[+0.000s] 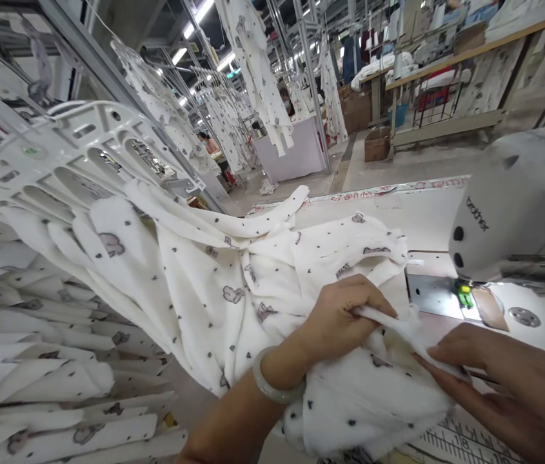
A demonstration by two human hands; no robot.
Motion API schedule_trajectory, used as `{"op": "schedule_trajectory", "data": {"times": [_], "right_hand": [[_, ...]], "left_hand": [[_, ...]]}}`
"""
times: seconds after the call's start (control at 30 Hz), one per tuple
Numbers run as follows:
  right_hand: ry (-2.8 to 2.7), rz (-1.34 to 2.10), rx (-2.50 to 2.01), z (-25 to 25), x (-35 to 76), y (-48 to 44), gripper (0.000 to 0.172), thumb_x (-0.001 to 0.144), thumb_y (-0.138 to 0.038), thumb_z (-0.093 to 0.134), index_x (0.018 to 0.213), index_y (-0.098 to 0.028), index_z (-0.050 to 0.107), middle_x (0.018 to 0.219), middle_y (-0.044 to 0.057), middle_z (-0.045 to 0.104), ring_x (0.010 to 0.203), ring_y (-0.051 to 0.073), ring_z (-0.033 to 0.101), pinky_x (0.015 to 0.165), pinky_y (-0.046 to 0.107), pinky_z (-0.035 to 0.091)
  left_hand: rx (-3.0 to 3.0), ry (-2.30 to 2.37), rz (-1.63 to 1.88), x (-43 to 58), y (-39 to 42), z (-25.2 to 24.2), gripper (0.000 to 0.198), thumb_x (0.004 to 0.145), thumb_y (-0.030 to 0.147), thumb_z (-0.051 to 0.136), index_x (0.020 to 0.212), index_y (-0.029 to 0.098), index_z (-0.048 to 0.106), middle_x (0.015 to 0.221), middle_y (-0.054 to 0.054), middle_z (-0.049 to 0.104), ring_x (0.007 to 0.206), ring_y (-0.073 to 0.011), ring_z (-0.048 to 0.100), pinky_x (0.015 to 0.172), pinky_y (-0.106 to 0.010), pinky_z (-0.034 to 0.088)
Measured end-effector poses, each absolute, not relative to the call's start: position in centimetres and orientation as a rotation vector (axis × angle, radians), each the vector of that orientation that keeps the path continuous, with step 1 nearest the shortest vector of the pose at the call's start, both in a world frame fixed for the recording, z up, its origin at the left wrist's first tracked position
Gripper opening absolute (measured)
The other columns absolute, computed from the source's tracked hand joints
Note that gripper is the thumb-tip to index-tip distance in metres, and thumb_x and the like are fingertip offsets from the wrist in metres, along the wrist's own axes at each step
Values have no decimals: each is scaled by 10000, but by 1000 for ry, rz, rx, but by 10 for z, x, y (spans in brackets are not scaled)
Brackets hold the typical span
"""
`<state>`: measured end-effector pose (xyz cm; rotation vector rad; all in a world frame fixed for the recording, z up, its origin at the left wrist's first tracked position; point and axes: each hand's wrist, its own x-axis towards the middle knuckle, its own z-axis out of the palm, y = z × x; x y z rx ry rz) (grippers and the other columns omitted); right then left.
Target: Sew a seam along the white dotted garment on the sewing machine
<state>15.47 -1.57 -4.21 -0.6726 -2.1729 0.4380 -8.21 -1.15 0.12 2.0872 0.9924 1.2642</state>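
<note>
A white fleecy garment (233,290) printed with small grey animals and dark dots spreads across the sewing table and up to a white plastic hanger rack (35,151) on the left. My left hand (344,316), with a pale bangle on its wrist, is closed on an edge of this garment. My right hand (499,380) pinches the same edge between thumb and fingers, further right, so a short stretch runs between the hands. Just beyond them stands a white sewing machine (518,200), its lit needle area (465,295) apart from the cloth edge I hold.
Many printed garment pieces (49,374) hang in layers at the lower left. A printed ruler scale (465,441) shows at the table's near edge. Behind are hanging garments (257,71), a wooden workbench (475,55), a cardboard box (377,144) and people at other stations.
</note>
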Motion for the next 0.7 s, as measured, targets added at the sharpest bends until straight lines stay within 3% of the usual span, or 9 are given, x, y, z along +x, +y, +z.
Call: {"op": "schedule_trajectory", "data": {"times": [0.17,0.37,0.53,0.63,0.7], "right_hand": [[-2180,443,-695,-37,152,-22,158,1004,-291,546,908,-292,671,767,2,709,615,196,661,556,353,502],[-2151,574,-763,-34,149,-31,188,979,-317,567,844,-302,697,741,-1,703,619,204,651,565,371,501],[-1844,906,-1076,-35,148,-30,265,954,-537,594,856,-303,672,761,0,699,623,182,655,494,273,532],[-1706,1198,-1005,-38,151,-17,268,931,-555,633,879,-293,654,737,0,686,642,185,681,512,236,572],[-1671,1352,-902,-42,153,-8,237,921,-533,661,909,-298,645,730,-7,685,628,178,682,512,218,578]], "left_hand": [[2071,1069,1293,-81,-11,4,194,811,99,640,968,184,718,1013,-76,713,956,-194,688,879,-359,599],[2079,1115,1172,-82,-10,1,147,867,160,637,861,205,777,998,-71,742,954,-203,698,902,-378,598],[1955,1037,1093,-84,-9,4,126,865,188,671,902,198,792,1047,-81,763,1017,-209,703,958,-386,580],[1631,884,1013,-85,-11,12,96,852,257,738,916,192,767,1105,-82,762,1169,-233,679,1040,-400,539],[1363,824,938,-87,-13,15,158,848,282,733,970,185,764,1084,-82,763,1135,-225,693,1005,-373,546]]}}
